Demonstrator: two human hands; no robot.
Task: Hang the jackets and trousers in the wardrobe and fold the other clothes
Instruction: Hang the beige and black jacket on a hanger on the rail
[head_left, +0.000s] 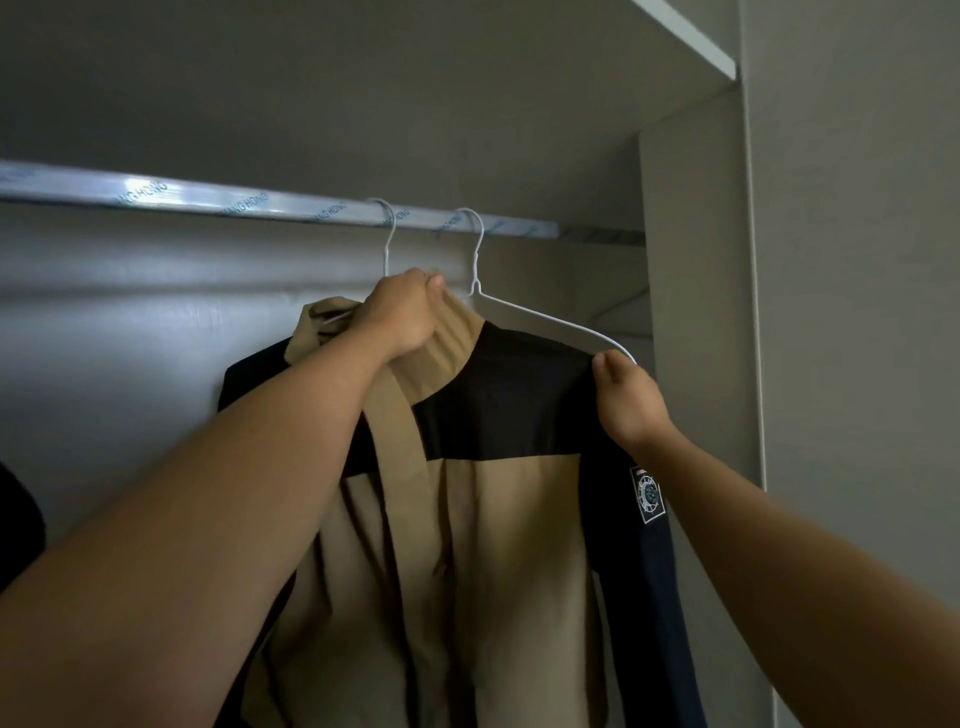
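A tan and black jacket (498, 519) hangs inside the wardrobe below the silver rail (260, 200). Two white wire hangers hook over the rail: one hanger (387, 228) on the left, a second hanger (545, 317) to its right whose arm runs along the jacket's right shoulder. My left hand (402, 317) grips the tan collar near the hangers' necks. My right hand (628, 402) pinches the black shoulder and the end of the right hanger's arm. A badge (647, 493) is sewn on the dark right sleeve.
The wardrobe's right side panel (696, 312) stands close beside the jacket. A shelf (691, 36) runs above the rail. A dark garment (18, 519) shows at the left edge. The rail left of the hangers carries nothing.
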